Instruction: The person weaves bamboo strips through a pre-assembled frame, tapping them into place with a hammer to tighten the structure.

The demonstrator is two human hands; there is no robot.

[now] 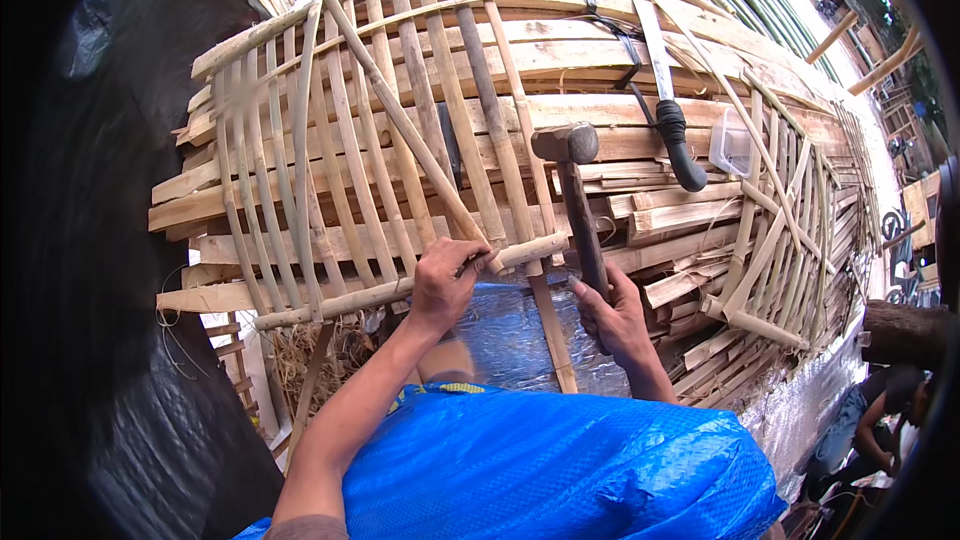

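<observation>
My right hand (615, 310) is wrapped round the dark handle of a hammer (580, 205), its metal head raised above the wood. My left hand (447, 280) is pinched at the near rail of a bamboo lattice panel (340, 300), beside the lower end of a diagonal bamboo strip (400, 120). Whatever its fingertips hold is too small to make out. The panel has many upright slats between two rails and lies on stacked wooden planks (190, 205). The hammer head is apart from the panel's rail.
A machete (657, 60) with a black-wrapped handle and a clear plastic box (732, 145) lie on the planks. Another bamboo panel (785, 225) rests at the right. Blue plastic sheeting (540, 460) covers my lap. Black sheeting (150, 240) hangs at left; another person (870, 430) is lower right.
</observation>
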